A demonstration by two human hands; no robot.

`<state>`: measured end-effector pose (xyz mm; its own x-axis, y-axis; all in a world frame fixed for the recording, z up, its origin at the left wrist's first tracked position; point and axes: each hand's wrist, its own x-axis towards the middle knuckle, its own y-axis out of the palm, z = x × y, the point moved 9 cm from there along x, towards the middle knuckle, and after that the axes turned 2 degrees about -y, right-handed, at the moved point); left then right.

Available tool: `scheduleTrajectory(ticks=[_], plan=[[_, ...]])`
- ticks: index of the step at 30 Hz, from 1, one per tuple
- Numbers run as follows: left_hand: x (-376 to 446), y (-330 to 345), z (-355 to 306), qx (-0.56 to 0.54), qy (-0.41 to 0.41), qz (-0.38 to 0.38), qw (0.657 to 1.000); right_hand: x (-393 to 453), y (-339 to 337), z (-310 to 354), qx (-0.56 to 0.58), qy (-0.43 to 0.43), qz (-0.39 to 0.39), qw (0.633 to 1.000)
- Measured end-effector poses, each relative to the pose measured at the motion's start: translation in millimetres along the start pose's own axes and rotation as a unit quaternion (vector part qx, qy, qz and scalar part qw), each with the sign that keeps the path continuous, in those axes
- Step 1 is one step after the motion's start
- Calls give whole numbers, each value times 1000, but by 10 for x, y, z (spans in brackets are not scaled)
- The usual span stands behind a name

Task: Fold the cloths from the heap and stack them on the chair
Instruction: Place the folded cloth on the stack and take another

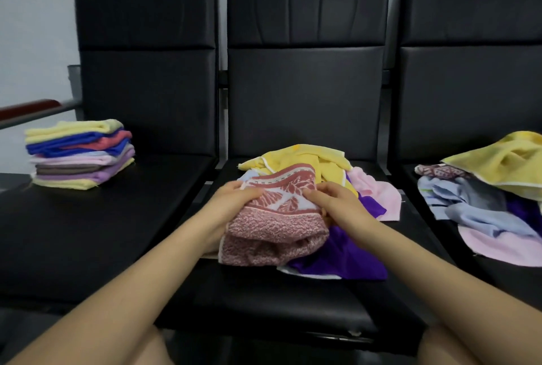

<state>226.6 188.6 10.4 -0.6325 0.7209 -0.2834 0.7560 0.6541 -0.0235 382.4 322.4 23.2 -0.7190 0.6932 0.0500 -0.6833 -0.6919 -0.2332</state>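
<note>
Three black chairs (117, 235): folded stack (80, 155) on left, loose heaps on middle (308, 165) and right (484, 197)

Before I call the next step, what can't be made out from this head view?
- Right hand: its thumb, behind the pink patterned towel, so its grip is uncertain.
- Middle heap: the cloth count, since the towel and both hands, left hand included, cover it.
- Right heap: cut off by the frame's right edge.
- Folded stack: its far side faces away.

No words, labels, brands or numbers can be read on anything in view.
</note>
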Motion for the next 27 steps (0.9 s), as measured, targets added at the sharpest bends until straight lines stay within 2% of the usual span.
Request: scheduleTrajectory(ticks=[3, 7, 10, 12, 14, 18, 23, 27], plan=[[-12, -231, -147, 43, 66, -78, 994, 1, 20, 24, -53, -12, -5, 998], [-10, -288, 154, 199, -1, -58, 978, -5, 189, -195, -128, 61, 51, 989], [-37, -292, 245, 327, -15, -60, 943, 48, 216, -218, -186, 76, 29, 979], [-56, -317, 210, 344, -6, -72, 936, 71, 222, -236, -163, 101, 21, 981], [-67, -307, 208, 345, -6, -66, 936, 65, 275, -312, -77, 142, 44, 986], [-114, -363, 244, 297, -7, -45, 954, -42, 520, -296, 28, 178, 109, 978], [-41, -564, 350, 145, -51, -25, 988, -33, 662, 135, 148, 136, 112, 973], [-65, -601, 249, -20, -57, 43, 997, 130, 848, 638, 186, 91, 130, 970]])
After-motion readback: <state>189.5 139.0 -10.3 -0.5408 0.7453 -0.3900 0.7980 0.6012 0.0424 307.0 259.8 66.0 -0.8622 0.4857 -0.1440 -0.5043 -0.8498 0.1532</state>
